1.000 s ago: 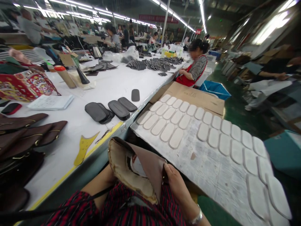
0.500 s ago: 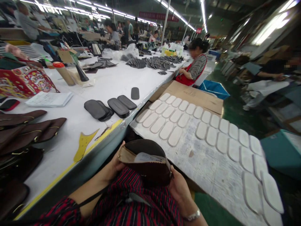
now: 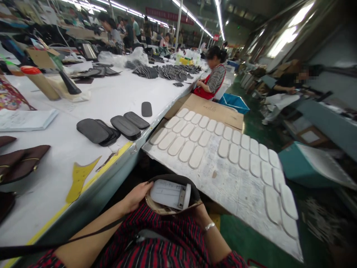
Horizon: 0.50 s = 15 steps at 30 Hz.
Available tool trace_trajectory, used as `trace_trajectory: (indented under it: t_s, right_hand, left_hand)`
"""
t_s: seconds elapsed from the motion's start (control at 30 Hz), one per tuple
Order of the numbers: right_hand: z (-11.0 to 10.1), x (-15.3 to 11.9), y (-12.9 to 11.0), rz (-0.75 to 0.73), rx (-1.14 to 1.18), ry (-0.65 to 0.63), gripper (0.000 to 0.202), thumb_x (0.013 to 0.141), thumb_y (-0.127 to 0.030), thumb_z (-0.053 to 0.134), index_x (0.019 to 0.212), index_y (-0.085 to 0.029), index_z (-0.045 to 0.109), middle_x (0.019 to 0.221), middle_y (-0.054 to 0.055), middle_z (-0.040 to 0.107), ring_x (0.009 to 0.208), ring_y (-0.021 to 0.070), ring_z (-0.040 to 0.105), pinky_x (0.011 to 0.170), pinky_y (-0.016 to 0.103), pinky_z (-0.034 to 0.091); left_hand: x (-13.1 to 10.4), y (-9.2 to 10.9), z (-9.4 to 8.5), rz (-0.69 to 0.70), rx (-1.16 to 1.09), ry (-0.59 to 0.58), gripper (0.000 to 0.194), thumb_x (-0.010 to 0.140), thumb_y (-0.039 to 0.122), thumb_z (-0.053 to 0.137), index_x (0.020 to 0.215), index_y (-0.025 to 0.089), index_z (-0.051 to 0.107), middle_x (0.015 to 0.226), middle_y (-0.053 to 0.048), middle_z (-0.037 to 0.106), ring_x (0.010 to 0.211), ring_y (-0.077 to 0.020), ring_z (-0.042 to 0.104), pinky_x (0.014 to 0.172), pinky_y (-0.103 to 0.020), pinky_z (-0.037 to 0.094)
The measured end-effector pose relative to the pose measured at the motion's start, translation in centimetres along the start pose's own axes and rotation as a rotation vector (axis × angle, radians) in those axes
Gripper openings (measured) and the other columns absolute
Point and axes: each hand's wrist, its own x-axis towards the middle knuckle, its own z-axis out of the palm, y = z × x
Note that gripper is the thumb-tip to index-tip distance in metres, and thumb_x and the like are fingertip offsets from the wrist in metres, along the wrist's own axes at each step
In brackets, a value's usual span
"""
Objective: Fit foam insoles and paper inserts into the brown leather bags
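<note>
Just above my lap is a dark brown pouch [image 3: 195, 191], its mouth spread wide and facing me. Inside it lies a whitish plate [image 3: 167, 193] with handwriting and a metal clip at its right end. My left hand [image 3: 139, 194] pinches the pouch's left rim, thumb and fingers closed on it. My right hand [image 3: 199, 212] holds the right side from outside and below; its fingers are mostly hidden by the pouch.
Dark oval pads [image 3: 93, 131] and a yellow pattern piece [image 3: 80, 178] lie on the white table [image 3: 55, 156]. Pale oval pieces [image 3: 196, 156] cover much of the board [image 3: 223, 193] at right. A person [image 3: 213, 76] in a red apron sits beyond it.
The pouch has tipped and its mouth has opened toward me, showing much more of the whitish plate and its clip. The view has turned right.
</note>
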Motion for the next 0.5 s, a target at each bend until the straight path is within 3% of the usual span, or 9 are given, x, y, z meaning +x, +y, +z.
trace_trajectory:
  t_s: [0.07, 0.17, 0.27, 0.37, 0.43, 0.5]
  right_hand:
    - [-1.5, 0.2, -1.5, 0.066, -0.046, 0.046, 0.056, 0.072, -0.065, 0.043, 0.081, -0.012, 0.059, 0.073, 0.009, 0.06, 0.062, 0.017, 0.055, 0.053, 0.029, 0.046]
    - [-4.3, 0.0, -5.8, 0.102, -0.118, 0.124, 0.063, 0.071, -0.069, 0.044, 0.1, -0.014, 0.057, 0.104, 0.015, 0.056, 0.076, 0.0194, 0.056, 0.051, 0.028, 0.047]
    - [-4.7, -1.0, -10.8, 0.083, -0.235, -0.021, 0.069, 0.066, -0.072, 0.048, 0.111, -0.021, 0.055, 0.125, 0.014, 0.046, 0.094, 0.0247, 0.052, 0.054, 0.029, 0.049]
    - [-2.1, -1.7, -13.6, 0.105, -0.486, -0.203, 0.072, 0.054, -0.065, 0.065, 0.106, -0.016, 0.059, 0.113, 0.017, 0.053, 0.082, 0.0249, 0.056, 0.05, 0.031, 0.05]
    - [-0.5, -1.8, -14.1, 0.112, -0.628, -0.215, 0.062, 0.05, -0.053, 0.074, 0.094, -0.011, 0.062, 0.093, 0.016, 0.06, 0.067, 0.0224, 0.057, 0.046, 0.031, 0.049]
    - [-0.3, -2.1, -13.8, 0.123, -0.657, -0.214, 0.047, 0.052, -0.042, 0.074, 0.084, -0.01, 0.062, 0.079, 0.013, 0.062, 0.06, 0.021, 0.057, 0.046, 0.032, 0.049]
  left_hand:
    - [0.4, -0.2, -0.1, -0.019, -0.053, 0.015, 0.024, 0.077, 0.029, 0.061, 0.095, 0.014, 0.06, 0.079, -0.007, 0.069, 0.073, -0.0213, 0.064, 0.069, -0.032, 0.05]
    - [1.0, -0.3, -1.0, -0.072, -0.097, -0.039, 0.025, 0.076, 0.033, 0.062, 0.092, 0.014, 0.059, 0.075, -0.006, 0.068, 0.068, -0.0206, 0.064, 0.068, -0.033, 0.051]
    - [1.6, -0.7, -1.8, -0.119, -0.116, -0.115, 0.028, 0.076, 0.036, 0.062, 0.093, 0.014, 0.059, 0.075, -0.006, 0.067, 0.071, -0.0213, 0.064, 0.069, -0.034, 0.051]
    - [1.8, -1.2, -2.1, -0.178, -0.174, -0.183, 0.033, 0.076, 0.034, 0.061, 0.102, 0.013, 0.056, 0.086, -0.009, 0.067, 0.081, -0.024, 0.064, 0.074, -0.038, 0.052]
    - [1.5, -1.3, -1.9, -0.188, -0.211, -0.205, 0.033, 0.078, 0.032, 0.06, 0.103, 0.013, 0.055, 0.088, -0.01, 0.066, 0.081, -0.0236, 0.064, 0.074, -0.039, 0.052]
    - [1.1, -1.3, -1.5, -0.172, -0.205, -0.195, 0.031, 0.078, 0.032, 0.06, 0.1, 0.012, 0.055, 0.084, -0.01, 0.066, 0.076, -0.0225, 0.064, 0.072, -0.038, 0.053]
